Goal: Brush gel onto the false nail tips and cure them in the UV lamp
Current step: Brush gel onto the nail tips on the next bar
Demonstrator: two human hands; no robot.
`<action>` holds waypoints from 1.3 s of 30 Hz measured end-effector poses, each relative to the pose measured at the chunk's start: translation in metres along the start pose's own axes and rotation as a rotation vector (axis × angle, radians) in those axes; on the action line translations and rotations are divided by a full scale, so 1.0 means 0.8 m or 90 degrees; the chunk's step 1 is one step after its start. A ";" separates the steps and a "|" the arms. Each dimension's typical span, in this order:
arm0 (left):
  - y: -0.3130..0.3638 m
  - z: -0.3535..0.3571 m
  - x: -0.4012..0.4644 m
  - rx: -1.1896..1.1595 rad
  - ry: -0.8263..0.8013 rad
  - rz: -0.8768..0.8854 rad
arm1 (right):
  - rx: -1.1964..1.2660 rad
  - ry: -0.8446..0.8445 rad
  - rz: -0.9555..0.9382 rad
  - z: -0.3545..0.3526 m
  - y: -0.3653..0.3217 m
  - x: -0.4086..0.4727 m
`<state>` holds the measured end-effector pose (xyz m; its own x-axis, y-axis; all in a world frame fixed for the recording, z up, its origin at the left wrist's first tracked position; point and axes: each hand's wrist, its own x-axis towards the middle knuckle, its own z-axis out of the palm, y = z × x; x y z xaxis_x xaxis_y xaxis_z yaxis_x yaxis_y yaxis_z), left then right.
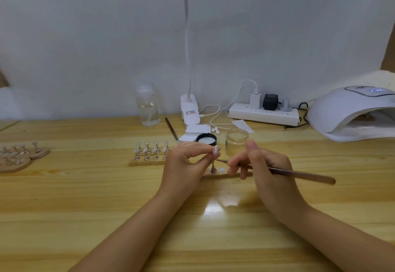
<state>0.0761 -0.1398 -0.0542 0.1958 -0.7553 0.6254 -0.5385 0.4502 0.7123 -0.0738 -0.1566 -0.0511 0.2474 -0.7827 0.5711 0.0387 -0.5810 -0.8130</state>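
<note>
Both hands worked close together over the middle of the wooden table (85,197) in the head view. Left hand (188,164) had its fingers curled, thumb and forefinger pinching a small metal stand topped by a false nail tip (216,150); that tip looked pale, translucent and glossy, its oval face tilted toward the camera. Under it, the stand's metal foot (212,168) met a narrow wooden strip (222,175) lying beneath both hands, with a small white disc (222,169) just beside it. Right hand (263,169) gripped a brush (299,174), fingers wrapped round the front of its long brown handle, which ran out to the right; the thin tip pointed left, ending just below the held nail, whether touching it I could not tell.

Behind the left hand, a second wooden strip (145,162) carried two rows of upright metal stands, each bearing a whitish nail tip (147,144). More stands with tips sat on round wooden bases (32,154) at the far left edge. Just beyond the hands stood an open black jar (206,139) with white contents and a clear glass jar (236,141); another brush (171,129) lay near them. At the right edge, well apart from the hands, sat the white UV lamp (350,111), its opening facing the table. Against the wall stood a clear bottle (148,106), a clip desk lamp (189,109) shining overhead, and a white power strip (264,113) with plugs.
</note>
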 end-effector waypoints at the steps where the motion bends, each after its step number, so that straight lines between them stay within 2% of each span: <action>1: 0.000 0.000 0.000 -0.001 0.002 -0.002 | 0.012 0.008 -0.005 0.000 0.000 -0.001; 6: 0.002 0.000 0.000 0.016 -0.006 0.005 | -0.041 -0.010 -0.027 -0.002 0.000 0.000; 9: 0.002 0.000 0.000 0.013 0.003 -0.008 | -0.011 -0.008 -0.017 -0.001 0.001 -0.002; 14: 0.002 0.000 0.000 0.030 0.004 -0.010 | -0.141 -0.008 -0.117 -0.002 0.003 0.002; 18: 0.002 0.002 -0.001 0.022 0.011 -0.009 | -0.137 -0.020 -0.138 -0.001 0.008 -0.001; 21: 0.003 0.001 -0.001 0.028 0.006 -0.002 | -0.196 0.000 -0.196 -0.002 0.007 0.002; 23: 0.002 0.000 -0.001 0.029 0.004 -0.002 | -0.224 -0.001 -0.194 -0.004 0.007 0.004; 26: 0.003 0.001 -0.001 0.026 -0.003 -0.015 | -0.157 0.000 -0.129 -0.005 0.011 0.002; 31: 0.002 0.001 -0.001 0.036 -0.004 -0.016 | -0.242 -0.007 -0.203 -0.003 0.008 0.006; 36: 0.004 0.001 -0.001 0.029 0.001 -0.030 | -0.183 0.004 -0.212 -0.005 0.015 0.004; 39: 0.004 0.000 -0.001 0.033 0.003 -0.028 | -0.256 0.003 -0.257 -0.005 0.013 0.006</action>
<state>0.0739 -0.1380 -0.0523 0.2235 -0.7716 0.5956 -0.5713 0.3914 0.7214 -0.0758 -0.1672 -0.0564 0.2848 -0.4810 0.8292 -0.2419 -0.8731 -0.4234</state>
